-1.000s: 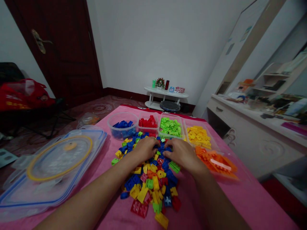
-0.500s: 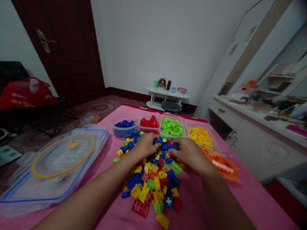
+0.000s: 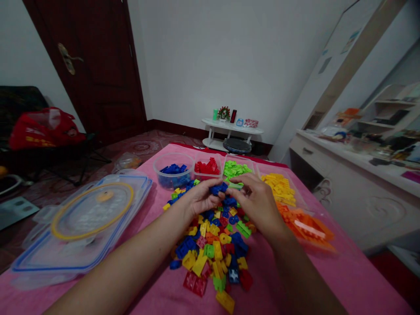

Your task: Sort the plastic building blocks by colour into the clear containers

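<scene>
My left hand (image 3: 205,197) is raised just over the pile, palm partly turned up, its fingers closed around blue toy bricks (image 3: 218,188). Close beside it, my right hand (image 3: 257,197) has its thumb and fingers curled toward those bricks; whatever sits between its fingertips is too small to make out. Beneath both hands spreads a mixed heap of building bricks (image 3: 210,250) in blue, yellow, red, green and orange. Behind the heap stand a round clear tub (image 3: 156,171) with blue bricks, a box of red bricks (image 3: 207,166) and a box of green bricks (image 3: 235,169).
To the right lie yellow bricks (image 3: 280,189) in a clear container and orange bricks (image 3: 306,226). Stacked clear lids (image 3: 108,245), one with a yellow ring, rest at the left on the pink cloth (image 3: 262,280). A white cabinet (image 3: 357,197) stands beyond the right edge.
Both hands have lifted off the heap and come closer together. Blue bricks now show in my left hand. The view has shifted slightly.
</scene>
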`<state>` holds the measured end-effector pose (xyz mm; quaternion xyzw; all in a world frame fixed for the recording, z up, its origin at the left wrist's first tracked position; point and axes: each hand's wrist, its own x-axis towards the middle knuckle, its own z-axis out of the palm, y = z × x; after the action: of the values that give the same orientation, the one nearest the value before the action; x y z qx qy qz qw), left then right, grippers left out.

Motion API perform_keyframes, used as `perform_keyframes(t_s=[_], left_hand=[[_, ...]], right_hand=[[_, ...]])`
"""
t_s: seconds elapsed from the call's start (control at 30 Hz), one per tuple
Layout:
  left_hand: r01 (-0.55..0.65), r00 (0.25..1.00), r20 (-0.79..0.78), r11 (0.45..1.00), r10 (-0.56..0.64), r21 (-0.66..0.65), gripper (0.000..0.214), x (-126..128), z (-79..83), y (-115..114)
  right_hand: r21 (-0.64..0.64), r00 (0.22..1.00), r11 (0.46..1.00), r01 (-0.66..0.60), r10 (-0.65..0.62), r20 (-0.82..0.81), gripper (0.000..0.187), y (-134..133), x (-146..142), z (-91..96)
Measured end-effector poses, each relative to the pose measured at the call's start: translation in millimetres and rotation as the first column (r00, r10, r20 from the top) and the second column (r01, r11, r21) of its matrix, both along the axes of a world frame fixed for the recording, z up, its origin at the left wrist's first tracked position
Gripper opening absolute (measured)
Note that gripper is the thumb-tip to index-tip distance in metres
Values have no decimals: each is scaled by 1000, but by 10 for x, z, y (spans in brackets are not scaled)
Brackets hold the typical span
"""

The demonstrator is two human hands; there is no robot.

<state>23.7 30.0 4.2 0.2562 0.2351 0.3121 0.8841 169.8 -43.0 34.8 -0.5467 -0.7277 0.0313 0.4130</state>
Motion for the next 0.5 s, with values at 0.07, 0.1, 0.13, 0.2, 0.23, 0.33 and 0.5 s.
perform_keyframes(t_s=[0.07, 0.1, 0.13, 0.2, 0.23, 0.33, 0.5], left_hand=[[-81, 997, -16, 996, 82, 33, 9, -107, 120, 117], [-191, 981, -25, 977, 194, 94, 8, -179, 173, 192], [-314, 943, -51, 932, 328, 179, 7, -260, 214, 274], [-511, 787, -100, 735, 608, 445, 10, -436, 238, 439], [-545, 660, -117, 580, 742, 605, 17, -522, 219, 512], [-166, 214, -236, 273, 948, 948, 46, -712, 60, 650], [424, -5, -241, 221, 970, 878, 46, -689, -147, 629]], right_hand=[[5, 1000, 1000, -3, 3, -4, 11, -4, 7, 13], [4, 1000, 1000, -7, 7, 1, 11, -6, 3, 14], [-1, 1000, 1000, -14, 14, 9, 10, -6, -5, 11], [-22, 999, 999, -26, 27, 22, 10, -2, -27, -7], [-36, 999, 999, -29, 30, 27, 10, 3, -37, -21], [-88, 999, 996, -8, 13, 49, 13, 28, -49, -73], [-263, 974, 964, 24, 37, 222, 16, 56, -26, -165]])
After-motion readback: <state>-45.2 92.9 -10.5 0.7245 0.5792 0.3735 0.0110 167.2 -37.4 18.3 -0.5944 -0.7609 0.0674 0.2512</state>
